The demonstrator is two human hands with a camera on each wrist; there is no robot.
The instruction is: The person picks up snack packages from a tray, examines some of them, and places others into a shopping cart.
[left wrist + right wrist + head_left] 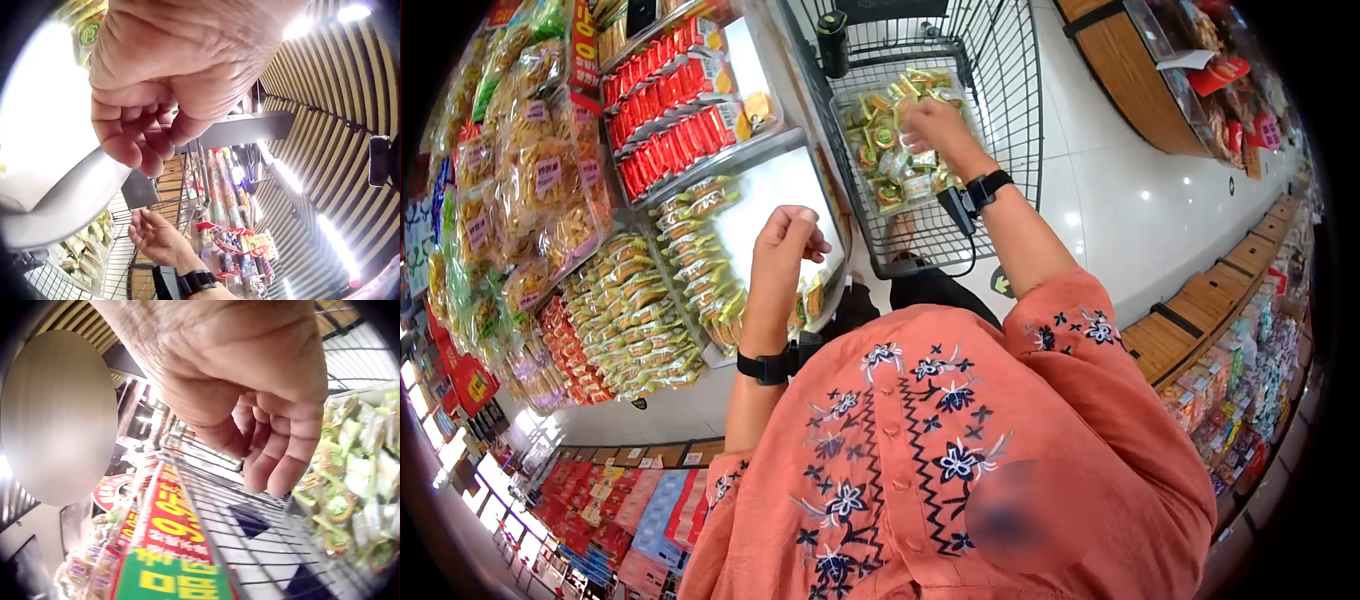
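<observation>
My left hand (790,240) hovers above a display bin (775,185) whose bare white bottom shows beside rows of green-and-yellow wrapped snacks (697,265). Its fingers hang loosely curled in the left wrist view, with nothing between them. Over the shopping cart (1040,110), my right hand (940,130) is above a heap of green-wrapped snack packets (880,150) in a clear box. From the right wrist view, that hand's fingers (290,447) are loosely bent and hold nothing; the packets (350,481) lie to one side of them.
A black bottle-shaped item (832,42) stands at the cart's far left corner. Red-wrapped snacks (670,110) fill the bin beyond, with bagged goods (540,170) stacked at the left. Wooden-fronted shelves (1200,310) line the right side, across a pale tiled floor (1090,190).
</observation>
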